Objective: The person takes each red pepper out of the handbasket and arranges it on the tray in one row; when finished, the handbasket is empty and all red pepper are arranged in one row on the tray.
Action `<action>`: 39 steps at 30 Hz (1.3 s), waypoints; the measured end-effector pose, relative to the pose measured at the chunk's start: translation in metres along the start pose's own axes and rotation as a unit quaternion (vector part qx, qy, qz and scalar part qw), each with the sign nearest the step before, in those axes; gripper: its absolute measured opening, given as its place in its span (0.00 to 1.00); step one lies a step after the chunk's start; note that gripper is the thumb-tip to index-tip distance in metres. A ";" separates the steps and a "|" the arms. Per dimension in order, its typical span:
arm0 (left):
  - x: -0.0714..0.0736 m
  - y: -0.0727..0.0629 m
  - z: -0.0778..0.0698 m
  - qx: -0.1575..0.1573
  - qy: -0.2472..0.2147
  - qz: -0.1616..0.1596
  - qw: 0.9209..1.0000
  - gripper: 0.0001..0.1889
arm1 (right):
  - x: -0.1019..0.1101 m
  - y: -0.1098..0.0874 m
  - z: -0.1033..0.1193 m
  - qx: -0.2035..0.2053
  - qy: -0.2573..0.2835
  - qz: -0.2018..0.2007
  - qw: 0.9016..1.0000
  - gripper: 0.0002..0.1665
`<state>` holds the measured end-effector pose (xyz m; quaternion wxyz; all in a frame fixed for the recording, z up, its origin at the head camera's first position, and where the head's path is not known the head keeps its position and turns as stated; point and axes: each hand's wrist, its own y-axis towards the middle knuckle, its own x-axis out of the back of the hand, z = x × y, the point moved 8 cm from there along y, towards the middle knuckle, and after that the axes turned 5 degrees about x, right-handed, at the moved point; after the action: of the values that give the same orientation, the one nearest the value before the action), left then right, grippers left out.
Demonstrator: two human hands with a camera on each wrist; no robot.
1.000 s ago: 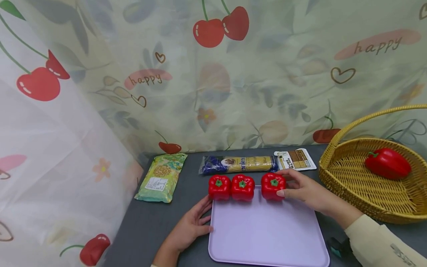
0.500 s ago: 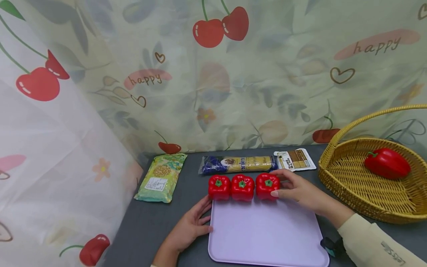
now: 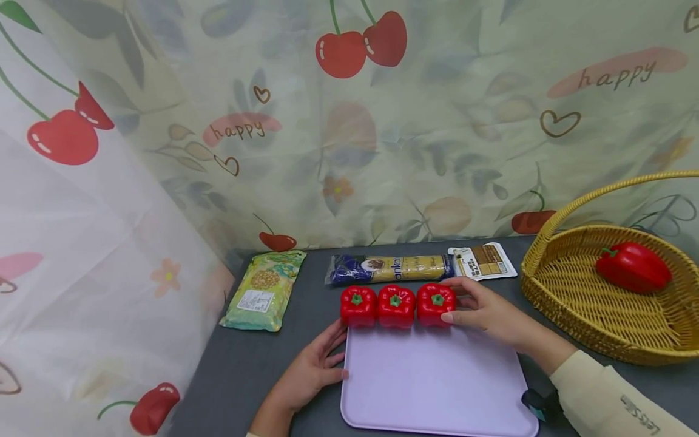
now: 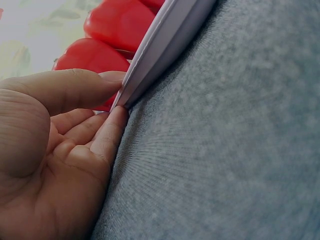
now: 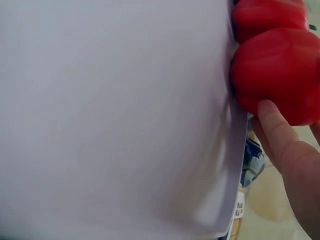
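Three red bell peppers with green stems stand in a row along the far edge of a pale purple tray (image 3: pixel 437 382): the left pepper (image 3: pixel 358 308), the middle pepper (image 3: pixel 396 308) and the right pepper (image 3: pixel 435 306). My right hand (image 3: pixel 486 312) holds the right pepper from its right side, thumb in front and fingers behind. It stands close against the middle one. At the tray's left rim, my left hand (image 3: pixel 314 370) rests its thumb and fingertips along the edge, seen close in the left wrist view. Its upper fingers reach the left pepper.
A wicker basket (image 3: pixel 551 303) on the right holds another red bell pepper (image 3: pixel 633 267). Behind the row lie a long blue and yellow packet (image 3: pixel 409 269) and a flat brown and white packet (image 3: pixel 486 261). A green-yellow bag (image 3: pixel 264 291) lies to the left. A patterned curtain hangs behind.
My right hand has slid the right pepper leftward, closing the gap to the middle pepper. In the last half second it has shifted only slightly. The left hand has stayed at the tray's rim.
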<state>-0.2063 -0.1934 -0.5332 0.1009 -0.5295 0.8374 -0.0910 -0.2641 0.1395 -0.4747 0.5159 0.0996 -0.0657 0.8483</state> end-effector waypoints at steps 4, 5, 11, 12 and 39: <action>0.000 -0.001 -0.001 -0.004 0.000 0.002 1.000 0.53 | 0.000 0.000 0.002 0.010 -0.010 0.000 1.000 0.43; 0.000 -0.001 -0.001 -0.004 -0.001 0.002 1.000 0.53 | 0.000 -0.001 0.003 0.016 -0.014 0.001 1.000 0.43; -0.001 -0.001 -0.002 -0.002 -0.003 0.004 1.000 0.53 | 0.005 -0.004 0.010 0.051 -0.040 -0.009 0.998 0.43; -0.001 -0.001 -0.002 -0.002 -0.003 0.004 1.000 0.53 | 0.007 -0.005 0.011 0.052 -0.045 -0.014 0.998 0.42; -0.001 -0.001 -0.002 -0.002 0.002 -0.002 1.000 0.52 | 0.068 -0.055 0.052 0.180 -0.058 -0.108 0.976 0.25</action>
<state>-0.2051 -0.1928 -0.5310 0.0975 -0.5312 0.8368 -0.0905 -0.2402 0.2125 -0.4080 0.5734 0.2465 0.0697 0.7782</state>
